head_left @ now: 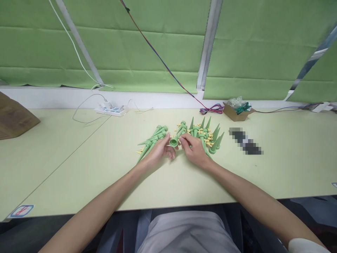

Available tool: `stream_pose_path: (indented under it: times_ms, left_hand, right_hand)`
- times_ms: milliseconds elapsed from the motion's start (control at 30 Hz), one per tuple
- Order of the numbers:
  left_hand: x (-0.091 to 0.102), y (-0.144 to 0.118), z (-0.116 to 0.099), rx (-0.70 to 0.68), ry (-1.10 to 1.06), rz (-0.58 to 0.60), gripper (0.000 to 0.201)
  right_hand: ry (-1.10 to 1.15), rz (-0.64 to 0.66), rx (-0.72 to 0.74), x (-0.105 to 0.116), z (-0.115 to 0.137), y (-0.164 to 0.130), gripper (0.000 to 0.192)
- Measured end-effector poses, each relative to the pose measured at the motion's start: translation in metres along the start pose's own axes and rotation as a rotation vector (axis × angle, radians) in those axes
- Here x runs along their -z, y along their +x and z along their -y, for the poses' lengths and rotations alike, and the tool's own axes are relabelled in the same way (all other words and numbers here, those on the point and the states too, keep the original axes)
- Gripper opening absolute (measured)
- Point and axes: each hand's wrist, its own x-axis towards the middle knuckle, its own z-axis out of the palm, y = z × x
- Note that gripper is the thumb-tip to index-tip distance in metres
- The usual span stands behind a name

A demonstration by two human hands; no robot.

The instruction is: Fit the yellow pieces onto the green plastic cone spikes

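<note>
From the wearer's head, the camera looks forward and down across the nearby table (181,186).

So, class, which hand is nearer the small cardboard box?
Right. The right hand is in front and to the left of the small cardboard box; the left hand is farther left.

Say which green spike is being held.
The green spike in the left hand, its round hollow end facing the camera near the right hand. The other spikes rest on the table in clusters.
</note>
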Motion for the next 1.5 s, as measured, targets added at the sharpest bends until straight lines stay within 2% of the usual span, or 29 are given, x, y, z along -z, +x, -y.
stream_pose_path:
  times_ms: [100,333,500,700,900,1067,1267,1500]
  left_hand:
    - [-0.002,-0.002,-0.001,-0.017,0.013,0.034,0.046]
    - [0.003,0.000,0.000,-0.065,0.070,0.030,0.047]
    - [0.009,-0.001,0.000,-0.111,0.157,0.071,0.044]
    - [0.011,-0.004,-0.003,-0.180,0.298,0.065,0.045]
    - [0.011,-0.005,-0.006,-0.212,0.339,0.091,0.039]
    - [0.008,-0.009,-0.006,-0.274,0.530,0.051,0.034]
    - [0.005,-0.010,-0.006,-0.299,0.611,-0.028,0.029]
    - [0.007,-0.006,-0.002,-0.439,0.741,-0.118,0.025]
  right_hand:
    - [0.014,0.008,-0.009,0.000,0.000,0.000,0.021]
    - [0.018,0.015,-0.021,0.001,-0.002,0.001,0.019]
    - [0.005,0.014,-0.021,0.000,-0.004,0.001,0.018]
    - [-0.020,0.015,-0.012,0.000,-0.006,0.000,0.019]
    - [-0.025,0.022,-0.035,0.000,-0.009,-0.001,0.016]
    - [-0.050,0.002,-0.040,0.000,-0.008,0.000,0.021]
    - [-0.051,0.008,-0.072,0.001,-0.007,0.002,0.024]
    - [-0.069,0.021,-0.101,0.001,-0.008,0.001,0.027]
